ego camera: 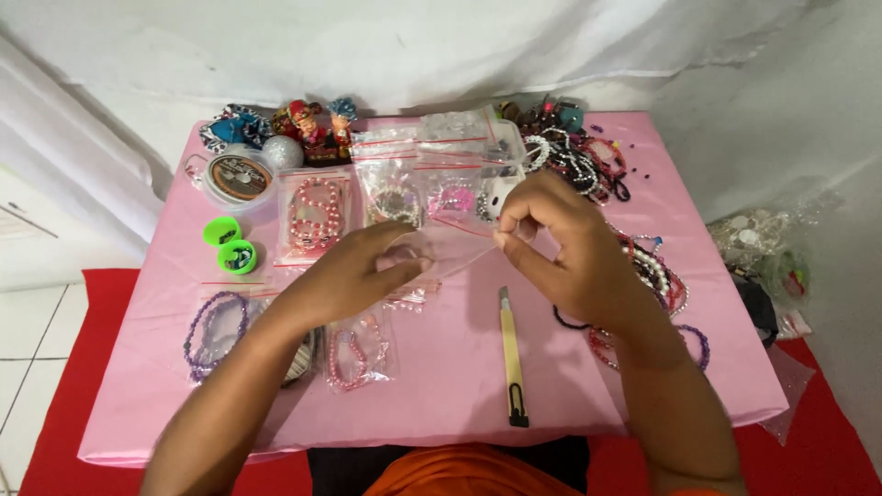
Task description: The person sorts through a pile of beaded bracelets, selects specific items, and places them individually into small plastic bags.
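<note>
At the centre of the frame, both hands are holding a clear plastic bag (447,250) above the pink table (459,367). The left hand (354,271) is gripping the bag's left end with curled fingers; the right hand (560,243) is pinching its upper right edge. A yellow box cutter (513,358) is lying just below, with bagged bracelets (317,216) sitting behind.

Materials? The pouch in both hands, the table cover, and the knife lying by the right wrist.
Pouch: thin clear plastic film, glossy; the pink shows through it. Table cover: pink, smooth and slightly shiny, probably plastic sheet. Knife: pale yellow casing, likely plastic, with a dark end.
</note>
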